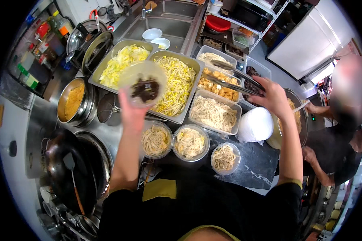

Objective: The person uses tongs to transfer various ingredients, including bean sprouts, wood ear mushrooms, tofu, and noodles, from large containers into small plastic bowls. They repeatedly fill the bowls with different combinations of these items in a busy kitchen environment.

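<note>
Hands grip clear bowl (142,82) and tongs (235,78).

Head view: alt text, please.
Left hand lifts a clear bowl of dark food over trays of bean sprouts; right hand holds metal tongs above tofu. Three noodle bowls sit below.

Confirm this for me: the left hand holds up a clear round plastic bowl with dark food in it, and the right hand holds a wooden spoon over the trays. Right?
Not quite. In the head view the right hand holds long metal tongs, not a wooden spoon, over the clear rectangular trays. The rest stands: the left hand holds up a clear round plastic bowl with dark food in it.
</note>
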`<state>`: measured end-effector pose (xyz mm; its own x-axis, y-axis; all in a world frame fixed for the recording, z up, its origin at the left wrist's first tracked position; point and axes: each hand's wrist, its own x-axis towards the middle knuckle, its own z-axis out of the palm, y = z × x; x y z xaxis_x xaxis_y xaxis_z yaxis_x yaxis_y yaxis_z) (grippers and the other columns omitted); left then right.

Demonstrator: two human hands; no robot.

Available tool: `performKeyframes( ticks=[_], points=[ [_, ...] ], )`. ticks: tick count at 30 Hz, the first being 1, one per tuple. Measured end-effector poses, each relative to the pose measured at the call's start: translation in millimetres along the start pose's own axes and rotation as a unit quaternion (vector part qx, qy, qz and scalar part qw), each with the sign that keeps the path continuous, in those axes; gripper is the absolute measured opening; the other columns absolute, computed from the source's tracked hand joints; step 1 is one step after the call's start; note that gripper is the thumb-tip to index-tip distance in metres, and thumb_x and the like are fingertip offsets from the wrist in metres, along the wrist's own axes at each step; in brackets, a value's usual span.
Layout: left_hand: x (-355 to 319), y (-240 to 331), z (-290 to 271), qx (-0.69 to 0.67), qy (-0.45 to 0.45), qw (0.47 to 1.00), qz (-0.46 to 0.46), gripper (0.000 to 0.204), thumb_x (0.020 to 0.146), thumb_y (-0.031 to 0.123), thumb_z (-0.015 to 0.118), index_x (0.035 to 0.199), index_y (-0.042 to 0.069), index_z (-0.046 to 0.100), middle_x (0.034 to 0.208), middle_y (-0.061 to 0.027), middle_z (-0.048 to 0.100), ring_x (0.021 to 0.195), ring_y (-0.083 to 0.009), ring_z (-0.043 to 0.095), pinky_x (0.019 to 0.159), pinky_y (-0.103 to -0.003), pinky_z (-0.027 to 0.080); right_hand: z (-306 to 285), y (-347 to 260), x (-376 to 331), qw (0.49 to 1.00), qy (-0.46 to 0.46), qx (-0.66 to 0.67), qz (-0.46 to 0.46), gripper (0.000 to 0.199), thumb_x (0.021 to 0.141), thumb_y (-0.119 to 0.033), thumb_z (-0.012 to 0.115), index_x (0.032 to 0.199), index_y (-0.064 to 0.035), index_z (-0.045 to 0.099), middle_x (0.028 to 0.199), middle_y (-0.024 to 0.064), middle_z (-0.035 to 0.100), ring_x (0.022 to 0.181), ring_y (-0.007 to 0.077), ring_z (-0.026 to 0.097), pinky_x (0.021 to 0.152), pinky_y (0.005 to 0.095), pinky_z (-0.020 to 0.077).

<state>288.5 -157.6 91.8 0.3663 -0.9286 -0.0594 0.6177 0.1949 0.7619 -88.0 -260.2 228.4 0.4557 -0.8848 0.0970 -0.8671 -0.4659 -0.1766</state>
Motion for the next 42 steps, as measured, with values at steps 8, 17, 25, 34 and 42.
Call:
performKeyframes(
  ticks=[8,17,25,34,42],
  points=[
    [-16,55,-87,-0.022,0.16,0.986,0.046,0.078,0.095,0.066,0.038,0.151,0.013,0.023,0.144,-0.0145,0.045,0.123,-0.0344,0.053,0.083,-0.052,0.055,82,-85,92,0.963,-0.167,-0.114,-0.179,0.082,0.062,-0.04,0.085,0.131,-0.0069,0.054,0.118,0.0148,0.064,0.106,0.0312,0.063,0.088,0.0405,0.0529],
    [-16,57,-106,-0.053,0.163,0.985,0.017,0.074,0.097,0.063,0.036,0.153,0.017,0.021,0.148,-0.0149,0.041,0.127,-0.0356,0.051,0.087,-0.053,0.053,126,-146,103,0.972,-0.127,-0.094,-0.173,0.032,0.077,-0.026,0.076,0.106,-0.0147,0.07,0.088,0.0109,0.07,0.087,0.029,0.069,0.075,0.0433,0.0553],
    [-3,38,-105,0.011,0.117,0.993,0.024,0.063,0.099,0.05,0.048,0.146,0.011,0.03,0.145,-0.016,0.042,0.126,-0.0365,0.051,0.091,-0.055,0.053,49,-117,80,0.986,-0.003,0.128,-0.103,0.039,0.076,-0.015,0.078,0.112,-0.0033,0.07,0.095,0.0174,0.071,0.081,0.026,0.07,0.075,0.0343,0.0529],
    [29,-17,-41,0.008,0.086,0.996,0.016,0.076,0.094,0.06,0.048,0.147,0.011,0.024,0.146,-0.016,0.036,0.131,-0.0347,0.045,0.097,-0.054,0.049,31,-126,66,0.941,0.052,0.333,-0.02,0.042,0.079,-0.013,0.078,0.118,-0.0007,0.068,0.094,0.0095,0.074,0.08,0.0124,0.066,0.076,0.0283,0.0521],
    [40,-36,-32,0.093,0.081,0.992,0.014,0.079,0.094,0.06,0.049,0.149,0.01,0.023,0.151,-0.015,0.027,0.137,-0.0295,0.036,0.086,-0.05,0.056,56,-186,109,0.981,-0.096,-0.101,-0.132,0.048,0.075,-0.034,0.078,0.115,-0.0078,0.068,0.091,0.015,0.071,0.086,0.0316,0.068,0.077,0.0393,0.0533]
  ],
)
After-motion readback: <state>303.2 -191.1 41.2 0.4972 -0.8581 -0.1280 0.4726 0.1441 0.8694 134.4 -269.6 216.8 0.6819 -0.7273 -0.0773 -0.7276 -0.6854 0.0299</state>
